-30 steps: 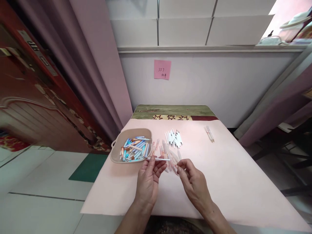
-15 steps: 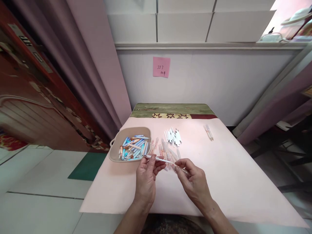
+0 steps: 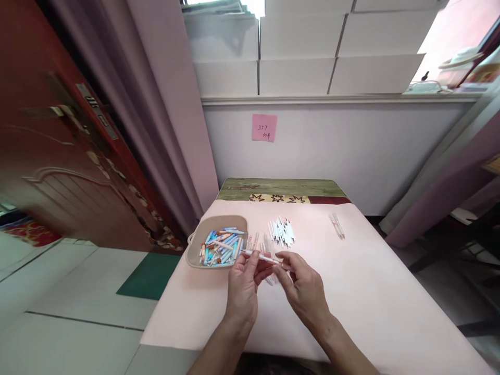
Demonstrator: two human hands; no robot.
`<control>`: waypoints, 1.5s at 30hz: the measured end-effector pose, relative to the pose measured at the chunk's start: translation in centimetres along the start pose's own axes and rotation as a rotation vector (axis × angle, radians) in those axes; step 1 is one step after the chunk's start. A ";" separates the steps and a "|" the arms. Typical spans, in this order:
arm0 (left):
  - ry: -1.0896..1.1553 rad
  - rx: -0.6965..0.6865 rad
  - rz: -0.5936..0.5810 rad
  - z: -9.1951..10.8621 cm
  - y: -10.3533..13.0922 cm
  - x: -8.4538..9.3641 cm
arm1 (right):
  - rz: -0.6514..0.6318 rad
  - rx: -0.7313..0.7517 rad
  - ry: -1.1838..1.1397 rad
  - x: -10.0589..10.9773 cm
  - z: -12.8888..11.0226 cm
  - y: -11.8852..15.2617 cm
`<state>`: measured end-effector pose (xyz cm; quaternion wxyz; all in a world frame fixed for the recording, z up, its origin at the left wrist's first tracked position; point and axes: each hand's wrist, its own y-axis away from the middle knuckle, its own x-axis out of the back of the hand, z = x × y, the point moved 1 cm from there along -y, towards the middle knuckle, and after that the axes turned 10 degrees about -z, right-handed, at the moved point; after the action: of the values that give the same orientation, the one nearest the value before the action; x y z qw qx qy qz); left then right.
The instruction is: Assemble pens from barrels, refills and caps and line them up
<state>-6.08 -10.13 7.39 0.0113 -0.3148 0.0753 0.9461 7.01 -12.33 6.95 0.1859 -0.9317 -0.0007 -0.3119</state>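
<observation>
Above the table, my left hand point(image 3: 242, 284) pinches a thin white pen refill point(image 3: 253, 253) between thumb and fingers, its tip pointing left. From the right, my right hand point(image 3: 303, 281) grips a clear pen barrel point(image 3: 278, 262) with pinkish print, and the refill runs into it. Only the barrel's left part shows; my right fingers cover the rest. Just behind my hands lie several clear pen barrels point(image 3: 268, 242), partly hidden by them. Further back is a pile of white refills point(image 3: 282, 232) with dark ends.
A beige plastic bin point(image 3: 203, 227) with blue and orange pen parts stands left of my hands. Two finished-looking clear pens point(image 3: 337, 226) lie at the back right. A pink note point(image 3: 264, 128) is stuck to the wall behind the table point(image 3: 375, 291).
My right hand has moved closer to my left, and the clear barrel now covers more of the white refill. The view has tilted up slightly.
</observation>
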 end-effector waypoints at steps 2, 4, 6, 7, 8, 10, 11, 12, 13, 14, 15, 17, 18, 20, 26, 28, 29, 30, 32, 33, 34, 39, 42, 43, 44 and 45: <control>0.006 -0.023 0.012 0.6 0.1 0.0 | -0.036 -0.010 -0.010 -0.2 -0.6 -0.2; 0.004 -0.031 0.023 1.1 0.3 0.1 | -0.052 -0.017 -0.016 -0.4 -1.0 -0.3; -0.003 -0.029 0.023 1.5 0.6 0.2 | -0.043 -0.017 -0.011 -0.5 -1.3 -0.3; -0.009 -0.030 0.021 1.6 0.8 0.3 | -0.033 -0.015 -0.003 -0.5 -1.4 -0.4; -0.017 -0.032 0.018 1.8 0.9 0.4 | -0.027 -0.011 0.011 -0.5 -1.6 -0.4; -0.042 -0.038 0.012 2.3 1.3 0.5 | -0.018 0.016 0.050 -0.4 -1.8 -0.5; -0.058 -0.039 0.008 2.5 1.4 0.5 | -0.012 0.038 0.075 -0.3 -2.0 -0.5; -0.073 -0.039 0.003 2.7 1.5 0.4 | -0.006 0.062 0.103 -0.3 -2.1 -0.5; -0.086 -0.036 0.000 2.9 1.5 0.4 | -0.001 0.086 0.131 -0.2 -2.2 -0.6; -0.094 -0.033 -0.002 3.0 1.4 0.2 | 0.000 0.104 0.158 -0.1 -2.2 -0.6; -0.099 -0.032 -0.001 3.0 1.2 0.1 | -0.001 0.112 0.186 0.0 -2.1 -0.8; -0.101 -0.038 0.005 2.9 0.7 -0.3 | -0.006 0.101 0.230 0.1 -1.8 -1.1; -0.100 -0.041 0.007 2.7 0.4 -0.5 | -0.008 0.086 0.240 0.1 -1.6 -1.3; -0.092 -0.047 0.007 2.5 -0.4 -0.9 | -0.013 0.044 0.222 0.1 -1.0 -1.9; -0.069 -0.015 0.007 2.4 -3.4 -1.7 | -0.027 0.041 0.141 0.1 0.4 -4.4; -0.063 0.005 -0.009 2.4 -4.5 -1.9 | -0.010 0.061 0.167 0.4 0.8 -5.4; -0.058 0.008 -0.011 2.4 -5.0 -2.0 | -0.013 0.068 0.178 0.6 1.0 -5.9; -0.055 0.011 -0.006 2.3 -5.6 -2.1 | -0.027 0.070 0.191 0.7 1.3 -6.4; -0.059 0.018 0.023 2.0 -6.6 -2.2 | -0.060 0.052 0.217 0.9 1.9 -7.4; -0.065 0.020 0.041 1.9 -7.2 -2.2 | -0.074 0.039 0.227 0.8 2.3 -7.8; -0.073 0.022 0.059 1.8 -7.7 -2.2 | -0.081 0.024 0.229 0.7 2.8 -8.2; -0.082 0.033 0.109 1.5 -9.9 -1.8 | -0.038 -0.023 0.161 -0.2 4.3 -9.5; -0.090 0.045 0.114 1.6 -10.7 -1.4 | -0.044 -0.030 0.147 -0.5 4.6 -10.1; -0.096 0.048 0.110 1.6 -10.9 -1.4 | -0.062 -0.037 0.153 -0.5 4.6 -10.3; -0.100 0.049 0.104 1.6 -11.1 -1.3 | -0.082 -0.041 0.160 -0.6 4.7 -10.4; -0.100 0.049 0.100 1.6 -11.2 -1.2 | -0.097 -0.040 0.163 -0.6 4.7 -10.5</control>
<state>-5.30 1.22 7.88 -0.0245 -0.2625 0.1135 0.9579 8.03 -0.86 6.81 0.1512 -0.9058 -0.0244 -0.3951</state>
